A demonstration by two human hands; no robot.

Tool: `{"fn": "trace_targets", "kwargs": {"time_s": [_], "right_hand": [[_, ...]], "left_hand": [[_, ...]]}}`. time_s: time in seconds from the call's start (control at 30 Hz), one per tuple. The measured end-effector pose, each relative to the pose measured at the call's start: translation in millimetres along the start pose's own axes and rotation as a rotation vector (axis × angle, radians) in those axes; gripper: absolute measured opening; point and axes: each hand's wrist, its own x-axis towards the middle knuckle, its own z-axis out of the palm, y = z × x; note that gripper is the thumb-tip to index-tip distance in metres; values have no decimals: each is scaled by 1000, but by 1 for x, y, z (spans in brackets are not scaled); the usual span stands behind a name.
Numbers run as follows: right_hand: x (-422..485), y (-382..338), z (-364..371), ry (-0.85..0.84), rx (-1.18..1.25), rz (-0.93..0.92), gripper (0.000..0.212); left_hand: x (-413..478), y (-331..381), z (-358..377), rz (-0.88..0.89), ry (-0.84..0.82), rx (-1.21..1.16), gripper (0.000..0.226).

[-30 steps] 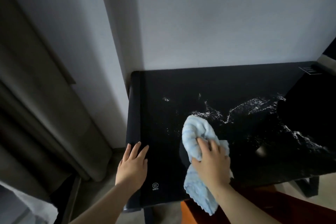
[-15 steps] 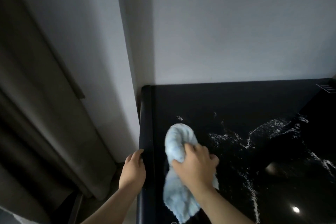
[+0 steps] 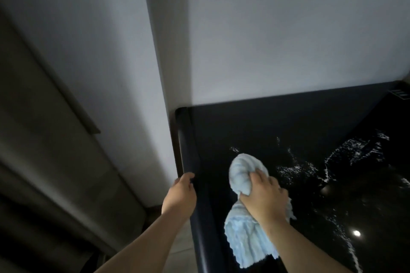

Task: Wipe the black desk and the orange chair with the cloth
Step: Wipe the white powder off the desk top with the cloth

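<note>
The glossy black desk (image 3: 277,122) fills the lower right, with white streaks of wet residue (image 3: 346,153) across its right half. A bunched light blue cloth (image 3: 241,168) lies on the desk's left part, its loose end trailing toward me. My right hand (image 3: 265,199) grips the cloth's middle and presses it on the surface. My left hand (image 3: 180,195) holds the desk's rounded left edge, fingers curled over it. The orange chair is out of view.
A white wall (image 3: 266,40) stands right behind the desk, meeting another wall at a corner (image 3: 159,51) by the desk's back left. Grey curtains (image 3: 44,139) hang at the left. A narrow gap of floor (image 3: 182,244) runs beside the desk's left edge.
The cloth and my right hand slid left across the desk and slightly away from me. My left hand moved from lying flat on the desktop to gripping the left edge. The view tilted upward.
</note>
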Motion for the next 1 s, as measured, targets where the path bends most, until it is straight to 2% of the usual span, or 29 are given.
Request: {"fn": "trace_targets", "kwargs": {"time_s": [0.07,0.13,0.2,0.27,0.3,0.43,0.53,0.6,0.67,0.73,0.8,0.87,1.0], "right_hand": [[3,10,-9,122,51,114,37],[1,-8,-13,217,156,94,38],[-10,-43,-5,214,151,-79,56],[-23,-65,9,115,34,-253,73],[-23,-62,15,70,-14,-282,76],[-2,-10,6,-11,-55,-108,70],[21,11,-4,109,33,52,60],[31,-5,-9,199,116,16,60],[43,-41,-8,242,108,-138,57],[54,-79,-2,178,137,-282,44],[65,-96,14,55,130,-337,37],[77,-85,23,-108,128,-274,41],[90,-33,10,-95,61,-44,44]], "left_hand": [[3,-1,3,40,-32,21,40],[6,-1,5,38,-30,9,40],[10,-1,6,22,-16,8,39],[13,-2,6,29,-7,72,37],[15,-2,5,48,-4,112,39],[22,-1,2,138,-47,264,50],[25,2,6,140,-118,304,55],[29,4,10,95,-131,247,57],[33,2,14,65,-94,212,56],[34,1,17,100,-36,235,54],[33,3,17,118,9,236,44],[35,7,14,89,42,216,35],[45,14,13,107,60,318,53]]}}
